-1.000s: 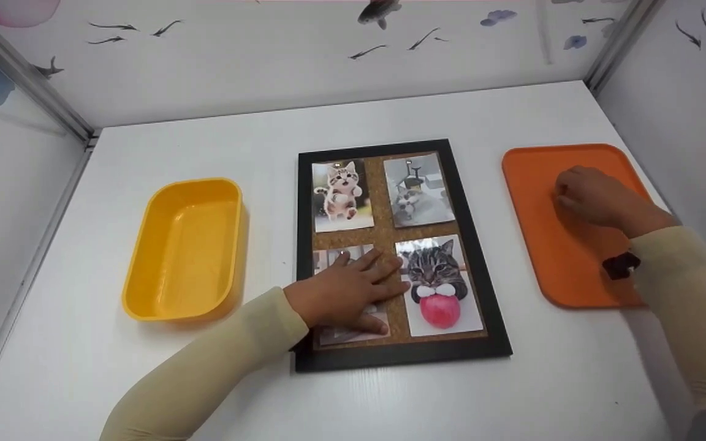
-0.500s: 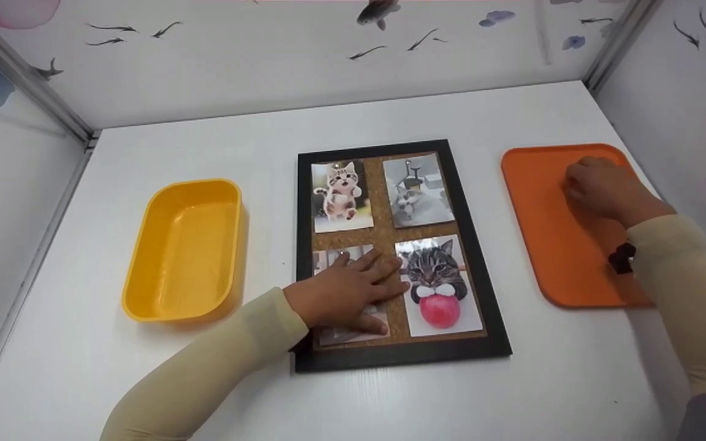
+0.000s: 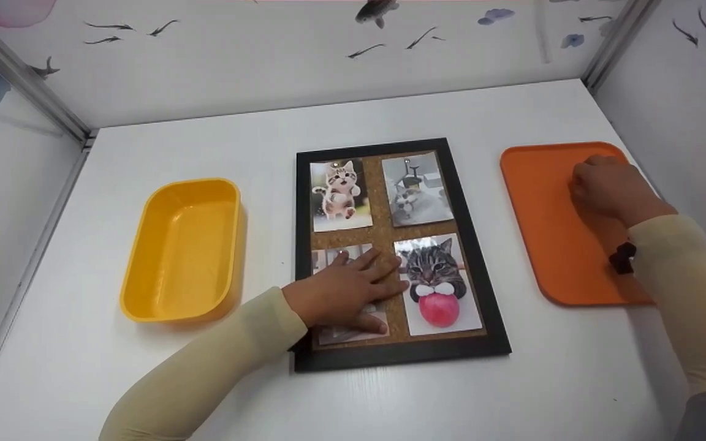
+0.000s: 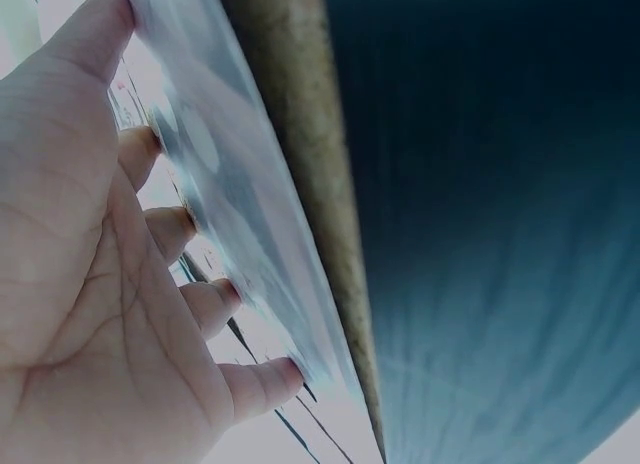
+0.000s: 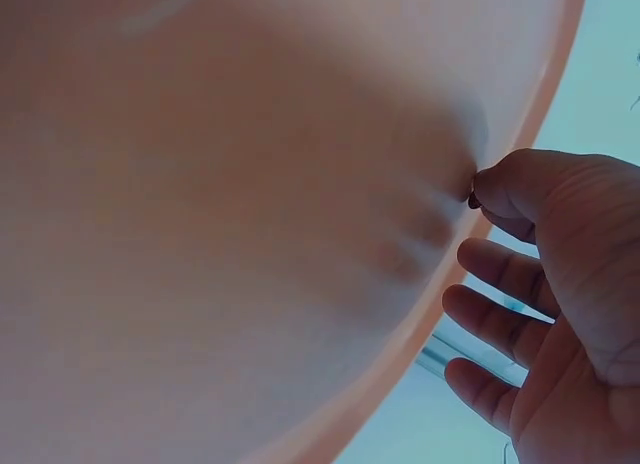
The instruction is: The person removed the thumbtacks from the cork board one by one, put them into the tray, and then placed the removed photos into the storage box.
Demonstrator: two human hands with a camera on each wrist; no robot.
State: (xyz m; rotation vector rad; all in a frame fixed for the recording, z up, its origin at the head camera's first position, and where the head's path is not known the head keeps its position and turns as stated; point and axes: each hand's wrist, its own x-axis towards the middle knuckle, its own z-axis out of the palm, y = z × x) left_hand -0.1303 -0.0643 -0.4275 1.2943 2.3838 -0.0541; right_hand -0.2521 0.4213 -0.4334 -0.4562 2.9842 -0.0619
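Note:
My left hand [image 3: 344,294] lies with fingers spread over the lower-left photo [image 3: 362,335] on a black-framed cork board [image 3: 383,236], hiding most of that photo. In the left wrist view its fingertips touch the photo's glossy surface [image 4: 215,134]. My right hand [image 3: 613,188] is low over the far right part of an orange tray [image 3: 546,245]. Thumb and index fingertips meet there, pinching a tiny dark pin-like thing [image 5: 474,198]; the other fingers are loosely bent. A cat photo with a pink ball [image 3: 439,288] lies at the board's lower right.
Two more cat photos, a kitten [image 3: 341,193] and a grey-white cat [image 3: 417,190], fill the board's upper half, each with a small pin at the top. Left of the board stands a yellow bin [image 3: 184,257]. Printed white panels [image 3: 267,67] enclose the white table.
My right hand has shifted a little to the right and away from me over the tray. My left hand and the board have stayed in place.

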